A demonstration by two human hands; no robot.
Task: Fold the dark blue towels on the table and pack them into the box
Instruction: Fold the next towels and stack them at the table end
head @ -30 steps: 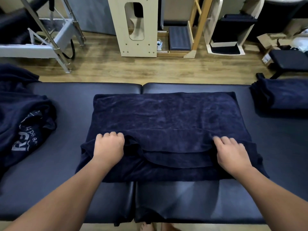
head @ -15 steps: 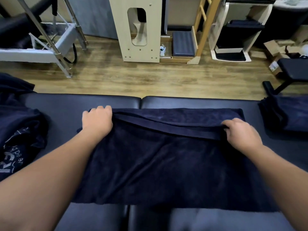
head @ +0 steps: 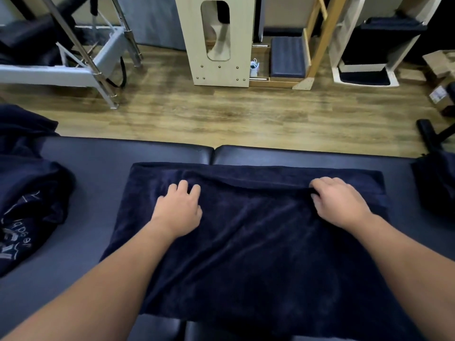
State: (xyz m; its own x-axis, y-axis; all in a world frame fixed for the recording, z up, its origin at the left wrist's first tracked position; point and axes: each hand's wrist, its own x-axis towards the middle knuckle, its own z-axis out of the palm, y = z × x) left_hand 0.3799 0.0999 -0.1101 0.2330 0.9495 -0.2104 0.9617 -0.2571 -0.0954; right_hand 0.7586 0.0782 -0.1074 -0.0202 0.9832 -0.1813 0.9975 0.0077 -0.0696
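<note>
A dark blue towel (head: pixel 246 242) lies folded in half in the middle of the black padded table (head: pixel 98 153). Its top layer ends just short of the far edge, leaving a narrow strip of the lower layer showing. My left hand (head: pixel 179 207) rests flat on the top layer near its far left part, fingers spread. My right hand (head: pixel 342 203) is at the far right of the top layer, fingers curled down over its edge and gripping it. No packing box shows on the table.
A heap of dark blue towels (head: pixel 27 205) with white lettering fills the table's left end. Another dark pile (head: pixel 435 185) sits at the right end. Beyond the table's far edge are wooden floor, metal-framed equipment (head: pixel 81 57), a wooden cabinet (head: pixel 216 40) and cardboard boxes (head: pixel 440 94).
Both hands carried the towel's near edge over to the far side, folding it in half. The left hand then let go and slid inward to lie flat on the towel.
</note>
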